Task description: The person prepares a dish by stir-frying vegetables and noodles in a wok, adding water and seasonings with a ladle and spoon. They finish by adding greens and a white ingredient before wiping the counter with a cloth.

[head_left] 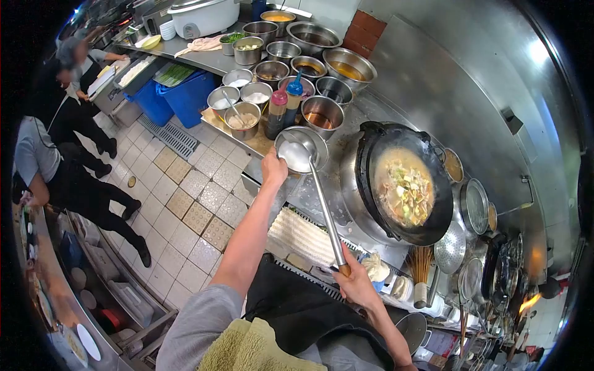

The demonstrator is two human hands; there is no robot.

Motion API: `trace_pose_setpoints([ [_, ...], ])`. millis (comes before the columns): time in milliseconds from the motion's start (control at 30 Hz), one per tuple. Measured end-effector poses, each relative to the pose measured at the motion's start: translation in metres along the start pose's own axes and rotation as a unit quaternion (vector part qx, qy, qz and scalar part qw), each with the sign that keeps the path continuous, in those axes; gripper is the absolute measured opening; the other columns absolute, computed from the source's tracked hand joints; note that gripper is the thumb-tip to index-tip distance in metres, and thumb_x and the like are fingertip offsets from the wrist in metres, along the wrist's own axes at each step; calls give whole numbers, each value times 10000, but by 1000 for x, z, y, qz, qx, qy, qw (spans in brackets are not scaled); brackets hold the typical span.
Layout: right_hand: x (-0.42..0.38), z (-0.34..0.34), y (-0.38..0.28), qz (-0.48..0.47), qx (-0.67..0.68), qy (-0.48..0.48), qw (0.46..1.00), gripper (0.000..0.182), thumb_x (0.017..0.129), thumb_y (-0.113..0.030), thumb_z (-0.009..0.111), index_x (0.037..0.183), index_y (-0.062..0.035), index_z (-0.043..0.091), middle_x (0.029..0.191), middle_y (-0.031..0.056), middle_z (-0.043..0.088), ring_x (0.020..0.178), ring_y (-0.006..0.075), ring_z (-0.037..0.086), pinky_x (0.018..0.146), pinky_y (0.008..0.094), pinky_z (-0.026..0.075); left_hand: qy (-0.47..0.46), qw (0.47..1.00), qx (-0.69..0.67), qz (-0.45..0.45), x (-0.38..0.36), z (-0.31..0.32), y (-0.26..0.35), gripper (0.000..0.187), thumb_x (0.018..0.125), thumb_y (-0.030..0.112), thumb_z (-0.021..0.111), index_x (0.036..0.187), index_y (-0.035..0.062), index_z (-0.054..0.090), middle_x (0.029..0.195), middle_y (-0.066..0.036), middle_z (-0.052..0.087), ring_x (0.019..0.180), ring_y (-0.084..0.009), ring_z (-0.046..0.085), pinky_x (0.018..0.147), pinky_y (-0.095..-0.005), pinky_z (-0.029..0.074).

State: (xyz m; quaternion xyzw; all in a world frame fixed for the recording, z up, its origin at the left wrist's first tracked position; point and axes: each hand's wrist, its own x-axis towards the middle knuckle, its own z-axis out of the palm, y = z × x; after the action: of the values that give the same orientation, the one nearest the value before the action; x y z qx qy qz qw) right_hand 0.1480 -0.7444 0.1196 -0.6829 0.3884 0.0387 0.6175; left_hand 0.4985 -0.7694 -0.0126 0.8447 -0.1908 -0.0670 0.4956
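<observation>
My left hand (274, 168) grips the near left rim of a steel bowl (320, 147) holding something white. A long ladle (325, 213) has its head in that bowl, and my right hand (359, 281) is wrapped round its wooden handle end. To the right, a black wok (442, 216) holds a pale soupy mix (405, 188) with chopped green and white pieces. Just behind the bowl stand squeeze bottles, one with a pink top (278, 102) and one with a blue top (294, 89), beside a pot of dark liquid (322, 114).
Several steel containers crowd the back counter near a rice cooker (201, 18). A brush (420, 272) and a perforated skimmer (450, 247) lie right of my right hand. Blue bins (185, 96) stand on the floor. People (77, 185) are at the left. A flame (529, 303) burns far right.
</observation>
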Motion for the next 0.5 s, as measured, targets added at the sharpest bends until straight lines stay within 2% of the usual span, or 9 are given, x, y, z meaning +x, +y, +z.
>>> trace_pose_setpoints([
  [100, -8, -6, -6, 1, -1, -12, 1000, 750, 884, -17, 545, 1539, -117, 195, 686, 13, 525, 472, 83, 463, 440, 253, 411, -3, 1000, 5, -11, 6, -1, -1, 400, 810, 49, 535, 1187, -77, 580, 1002, -325, 640, 988, -444, 625, 874, -471, 485],
  [200, -21, -21, -19, 1, 5, -25, 1000, 745, 877, -8, 554, 1534, -124, 222, 675, -1, 510, 468, 70, 446, 438, 242, 401, -18, 999, 24, 23, 20, -1, -12, 399, 822, 59, 537, 1196, -74, 575, 1009, -332, 634, 987, -448, 621, 875, -475, 482],
  [267, -27, -33, -20, 10, 30, -20, 999, 737, 862, 17, 566, 1522, -120, 269, 668, -18, 494, 465, 52, 424, 436, 222, 383, 12, 997, 34, 73, 30, -5, -16, 401, 844, 81, 543, 1209, -84, 562, 1009, -347, 624, 984, -457, 617, 872, -481, 478],
  [367, -27, -29, -14, -19, 30, 14, 999, 741, 854, 30, 572, 1518, -126, 284, 661, -31, 476, 461, 38, 412, 429, 208, 367, 45, 998, 23, 22, 19, -9, -18, 431, 861, 101, 551, 1245, -95, 529, 990, -344, 628, 967, -458, 620, 856, -488, 482],
  [400, -22, -27, -12, -27, 3, 30, 999, 710, 864, 10, 565, 1510, -100, 294, 647, -16, 493, 459, 76, 416, 451, 259, 413, 35, 998, 38, 27, 1, -19, -1, 442, 868, 130, 559, 1233, -114, 514, 954, -337, 635, 938, -460, 625, 834, -498, 485],
  [433, -15, -26, -10, -28, 4, 30, 999, 710, 864, 10, 565, 1510, -100, 294, 647, -16, 493, 459, 76, 416, 451, 259, 413, 36, 998, 39, 28, -11, -15, 1, 442, 868, 130, 559, 1233, -114, 514, 954, -337, 635, 938, -460, 625, 834, -498, 485],
  [500, 5, -21, 3, -45, -196, 66, 977, 668, 874, -17, 549, 1493, -52, 300, 887, 119, 660, 706, 188, 636, 674, 311, 523, -21, 1000, 2, -5, -28, -7, 5, 412, 859, 125, 565, 1192, -115, 525, 923, -329, 640, 909, -468, 624, 817, -507, 485],
])
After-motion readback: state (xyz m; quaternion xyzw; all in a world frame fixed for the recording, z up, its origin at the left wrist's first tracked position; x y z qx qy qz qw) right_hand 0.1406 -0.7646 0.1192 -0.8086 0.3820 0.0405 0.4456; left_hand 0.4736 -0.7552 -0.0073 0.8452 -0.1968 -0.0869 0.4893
